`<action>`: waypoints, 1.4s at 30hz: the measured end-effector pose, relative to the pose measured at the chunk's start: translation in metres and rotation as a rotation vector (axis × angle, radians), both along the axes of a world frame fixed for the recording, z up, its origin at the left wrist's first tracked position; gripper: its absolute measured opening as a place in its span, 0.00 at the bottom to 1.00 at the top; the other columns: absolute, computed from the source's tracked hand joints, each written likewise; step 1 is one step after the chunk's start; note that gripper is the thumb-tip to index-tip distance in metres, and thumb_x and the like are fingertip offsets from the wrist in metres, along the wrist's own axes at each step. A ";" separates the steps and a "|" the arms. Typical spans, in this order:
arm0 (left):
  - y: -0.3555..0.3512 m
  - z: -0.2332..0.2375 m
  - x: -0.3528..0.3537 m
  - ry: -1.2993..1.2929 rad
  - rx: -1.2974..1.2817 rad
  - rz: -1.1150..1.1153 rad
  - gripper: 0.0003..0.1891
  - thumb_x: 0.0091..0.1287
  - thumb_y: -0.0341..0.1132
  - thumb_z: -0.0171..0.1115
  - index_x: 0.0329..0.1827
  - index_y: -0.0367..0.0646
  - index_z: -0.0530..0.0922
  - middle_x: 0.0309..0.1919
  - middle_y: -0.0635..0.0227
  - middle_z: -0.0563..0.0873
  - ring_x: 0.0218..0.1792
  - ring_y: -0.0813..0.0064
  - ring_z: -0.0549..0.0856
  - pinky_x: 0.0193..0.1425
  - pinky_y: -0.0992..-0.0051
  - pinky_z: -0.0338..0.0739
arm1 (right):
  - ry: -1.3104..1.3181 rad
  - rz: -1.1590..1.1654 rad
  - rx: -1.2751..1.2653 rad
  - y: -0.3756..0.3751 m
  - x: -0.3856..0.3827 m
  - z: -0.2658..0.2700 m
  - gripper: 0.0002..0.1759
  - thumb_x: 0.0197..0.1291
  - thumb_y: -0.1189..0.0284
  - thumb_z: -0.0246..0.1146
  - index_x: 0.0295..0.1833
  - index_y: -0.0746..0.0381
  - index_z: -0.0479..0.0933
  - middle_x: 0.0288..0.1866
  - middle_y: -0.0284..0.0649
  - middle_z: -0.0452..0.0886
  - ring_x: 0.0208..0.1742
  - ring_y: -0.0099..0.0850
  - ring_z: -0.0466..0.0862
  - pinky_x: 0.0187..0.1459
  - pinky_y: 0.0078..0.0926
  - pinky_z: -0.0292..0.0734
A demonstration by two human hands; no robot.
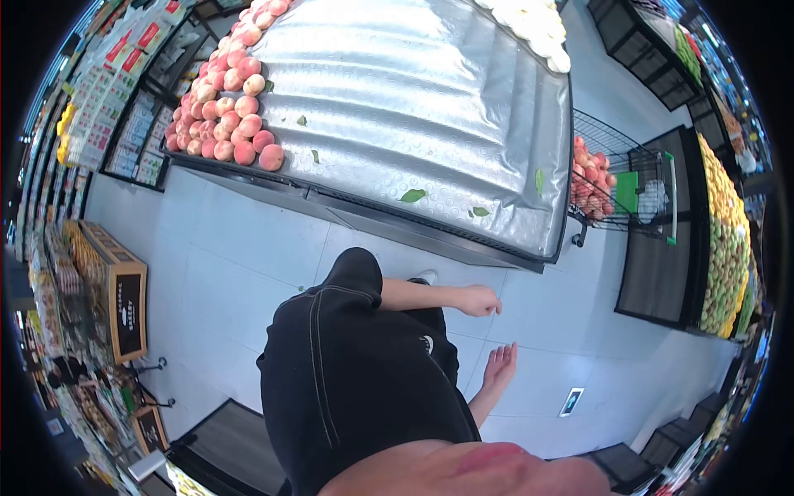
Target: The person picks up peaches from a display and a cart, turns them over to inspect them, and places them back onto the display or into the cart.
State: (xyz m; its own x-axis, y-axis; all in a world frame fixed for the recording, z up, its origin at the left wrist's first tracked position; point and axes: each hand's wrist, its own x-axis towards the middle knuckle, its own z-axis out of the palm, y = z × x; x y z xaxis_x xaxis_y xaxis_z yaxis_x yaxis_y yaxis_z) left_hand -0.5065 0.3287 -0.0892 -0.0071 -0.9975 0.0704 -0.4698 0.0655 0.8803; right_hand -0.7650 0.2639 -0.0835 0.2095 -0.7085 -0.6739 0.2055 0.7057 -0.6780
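Note:
My left hand [480, 301] hangs over the floor in front of my body, fingers curled in, with nothing showing in it. Lower in the view, my right hand [499, 366] has its fingers extended and holds nothing. Both are apart from the display stand [430, 236], whose top has a silver padded sheet [389, 99]. Peaches [223, 124] are piled along the stand's left side. A few green leaves [413, 196] lie on the sheet. Beyond its right end stands a wire shopping cart [637, 153] with more peaches [591, 182] inside.
Pale produce [529, 29] sits on the stand's far right corner. At the right edge is another stand with yellow and green fruit [728, 248]. A bakery shelf [124, 302] and packaged-goods shelves [107, 91] line the left. Grey tiled floor [562, 322] surrounds me.

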 end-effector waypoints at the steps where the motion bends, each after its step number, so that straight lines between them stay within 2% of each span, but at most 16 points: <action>1: -0.016 0.015 0.000 0.040 0.028 -0.030 0.14 0.60 0.32 0.62 0.48 0.42 0.85 0.29 0.55 0.88 0.34 0.53 0.87 0.42 0.57 0.79 | 0.025 0.003 0.040 -0.021 -0.029 -0.040 0.26 0.72 0.62 0.58 0.70 0.60 0.68 0.48 0.37 0.77 0.48 0.30 0.76 0.58 0.33 0.72; 3: -0.045 0.034 -0.001 0.045 -0.060 -0.010 0.14 0.59 0.32 0.63 0.48 0.42 0.85 0.29 0.57 0.88 0.34 0.54 0.87 0.42 0.58 0.79 | 0.072 0.007 0.121 -0.061 -0.086 -0.116 0.26 0.71 0.63 0.59 0.70 0.60 0.68 0.48 0.36 0.78 0.48 0.30 0.77 0.56 0.32 0.75; 6: -0.080 0.038 -0.002 0.067 -0.166 0.034 0.14 0.58 0.34 0.65 0.48 0.43 0.86 0.28 0.58 0.88 0.33 0.56 0.87 0.40 0.58 0.79 | 0.075 -0.352 0.402 -0.095 -0.127 -0.155 0.26 0.71 0.65 0.58 0.72 0.59 0.67 0.55 0.36 0.78 0.51 0.30 0.78 0.53 0.30 0.78; 10: -0.108 0.050 0.023 0.125 0.092 0.007 0.13 0.58 0.36 0.64 0.45 0.43 0.86 0.31 0.58 0.88 0.36 0.56 0.87 0.41 0.59 0.80 | 0.021 -0.136 0.313 -0.151 -0.130 -0.153 0.28 0.72 0.64 0.59 0.74 0.56 0.65 0.65 0.36 0.76 0.54 0.30 0.78 0.51 0.31 0.79; 13: -0.111 0.027 0.034 0.028 0.093 0.227 0.12 0.59 0.38 0.63 0.41 0.42 0.87 0.33 0.59 0.89 0.37 0.57 0.88 0.43 0.60 0.81 | 0.012 0.084 0.275 -0.198 -0.094 -0.160 0.29 0.72 0.62 0.60 0.75 0.56 0.64 0.65 0.37 0.75 0.54 0.30 0.78 0.53 0.33 0.77; 18: -0.065 -0.006 0.034 -0.085 0.282 0.489 0.11 0.63 0.39 0.61 0.31 0.43 0.88 0.29 0.60 0.89 0.35 0.59 0.89 0.44 0.62 0.82 | 0.034 0.439 0.305 -0.240 -0.033 -0.169 0.26 0.67 0.62 0.65 0.68 0.57 0.72 0.48 0.33 0.78 0.46 0.29 0.76 0.51 0.32 0.74; 20: -0.036 -0.008 0.026 -0.038 0.575 0.494 0.17 0.68 0.44 0.57 0.30 0.44 0.89 0.27 0.61 0.89 0.33 0.60 0.89 0.45 0.62 0.82 | 0.044 0.507 0.298 -0.249 -0.021 -0.168 0.21 0.64 0.65 0.66 0.61 0.57 0.76 0.38 0.30 0.76 0.40 0.28 0.75 0.46 0.30 0.75; 23: 0.026 -0.082 -0.003 0.074 0.744 0.791 0.24 0.71 0.48 0.51 0.31 0.41 0.89 0.27 0.60 0.90 0.36 0.58 0.89 0.50 0.59 0.82 | 0.027 0.693 0.245 -0.261 -0.002 -0.173 0.21 0.64 0.69 0.63 0.62 0.58 0.75 0.39 0.31 0.77 0.39 0.28 0.76 0.45 0.30 0.77; 24: 0.056 -0.108 -0.015 0.053 0.761 0.834 0.18 0.67 0.44 0.57 0.32 0.40 0.88 0.30 0.56 0.90 0.38 0.54 0.89 0.50 0.59 0.82 | 0.043 0.743 0.232 -0.262 0.003 -0.172 0.21 0.64 0.71 0.62 0.63 0.59 0.75 0.39 0.32 0.77 0.38 0.28 0.76 0.45 0.30 0.77; 25: 0.096 -0.163 -0.029 -0.288 0.834 0.681 0.13 0.58 0.42 0.68 0.32 0.39 0.87 0.34 0.52 0.89 0.40 0.51 0.88 0.51 0.58 0.82 | 0.060 0.793 0.219 -0.262 0.010 -0.167 0.21 0.65 0.72 0.60 0.63 0.59 0.74 0.39 0.33 0.77 0.38 0.28 0.76 0.45 0.31 0.77; 27: 0.164 -0.215 -0.076 -0.190 1.105 0.880 0.20 0.42 0.44 0.80 0.34 0.40 0.88 0.38 0.50 0.88 0.43 0.50 0.88 0.51 0.58 0.82 | 0.094 0.909 0.186 -0.260 0.024 -0.153 0.21 0.65 0.74 0.59 0.64 0.60 0.74 0.40 0.35 0.77 0.38 0.28 0.77 0.46 0.31 0.78; 28: 0.194 -0.225 -0.108 -0.060 1.232 0.944 0.18 0.46 0.43 0.78 0.36 0.42 0.88 0.38 0.53 0.89 0.44 0.52 0.88 0.51 0.59 0.82 | 0.111 0.976 0.166 -0.258 0.031 -0.131 0.21 0.65 0.74 0.59 0.64 0.60 0.73 0.41 0.35 0.77 0.39 0.28 0.77 0.46 0.31 0.78; 31: 0.244 -0.211 -0.211 -0.015 1.252 1.026 0.17 0.52 0.43 0.75 0.42 0.46 0.89 0.40 0.57 0.90 0.47 0.59 0.89 0.52 0.64 0.83 | 0.131 1.097 0.091 -0.261 0.044 -0.118 0.21 0.66 0.75 0.58 0.64 0.61 0.73 0.41 0.36 0.79 0.39 0.28 0.79 0.45 0.30 0.79; 33: 0.250 -0.200 -0.261 0.422 1.258 1.368 0.14 0.56 0.41 0.73 0.44 0.46 0.89 0.41 0.57 0.90 0.48 0.66 0.89 0.55 0.67 0.83 | 0.129 1.167 0.006 -0.273 0.039 -0.129 0.20 0.66 0.75 0.58 0.63 0.62 0.73 0.40 0.36 0.80 0.38 0.27 0.80 0.43 0.28 0.79; 38: 0.187 -0.193 -0.254 0.435 1.184 1.664 0.13 0.53 0.44 0.75 0.33 0.44 0.90 0.27 0.61 0.90 0.36 0.65 0.91 0.47 0.65 0.83 | 0.067 0.992 0.052 -0.302 0.003 -0.119 0.15 0.66 0.75 0.61 0.58 0.63 0.75 0.31 0.32 0.78 0.29 0.23 0.78 0.37 0.25 0.79; 42: 0.091 -0.149 -0.169 0.135 1.017 1.243 0.22 0.63 0.54 0.61 0.26 0.46 0.90 0.22 0.63 0.89 0.30 0.67 0.89 0.44 0.66 0.82 | 0.071 0.805 0.053 -0.322 -0.026 -0.120 0.11 0.70 0.70 0.61 0.51 0.65 0.79 0.28 0.32 0.75 0.26 0.22 0.75 0.33 0.25 0.76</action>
